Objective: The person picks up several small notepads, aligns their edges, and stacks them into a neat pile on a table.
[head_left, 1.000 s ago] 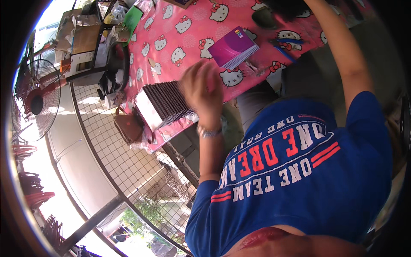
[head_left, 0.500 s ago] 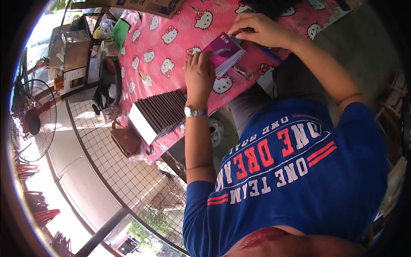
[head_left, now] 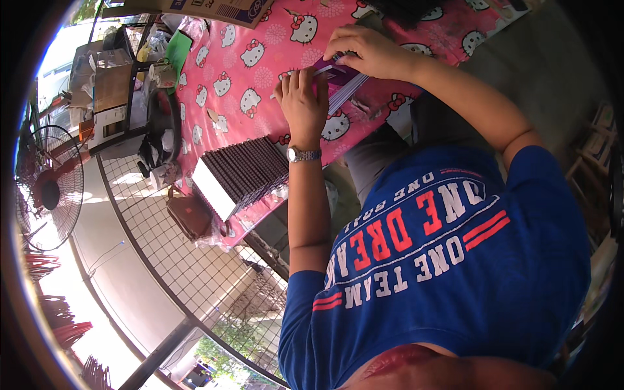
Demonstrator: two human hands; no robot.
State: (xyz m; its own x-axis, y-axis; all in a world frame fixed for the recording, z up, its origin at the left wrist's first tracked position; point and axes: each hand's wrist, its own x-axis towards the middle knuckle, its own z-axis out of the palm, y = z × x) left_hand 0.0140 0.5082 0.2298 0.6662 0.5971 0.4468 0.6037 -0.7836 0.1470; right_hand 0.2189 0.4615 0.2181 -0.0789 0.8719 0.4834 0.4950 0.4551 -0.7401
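Note:
A purple-covered booklet [head_left: 338,77] with a thick block of white pages [head_left: 348,93] lies near the front edge of the pink table. My left hand [head_left: 303,104] is at its left side, fingers bent over the edge and thumb on the cover. Over the booklet's far edge, my right hand [head_left: 370,53] has its fingertips pinched together. Something small and dark shows at those fingertips, too covered to name. Left of my left wrist stands a stack of dark spiral-bound notebooks [head_left: 250,170] with a white end face.
Cat faces with red bows pattern the pink tablecloth [head_left: 250,71]. A cardboard box [head_left: 224,10] sits at the far edge, a brown bag [head_left: 188,213] by the near left corner. Wire mesh [head_left: 169,260] and a standing fan [head_left: 49,188] are on the left.
My right hand has moved left and slightly down, from the booklet's far right corner onto its far edge, covering more of the cover. My left hand stays by the left edge.

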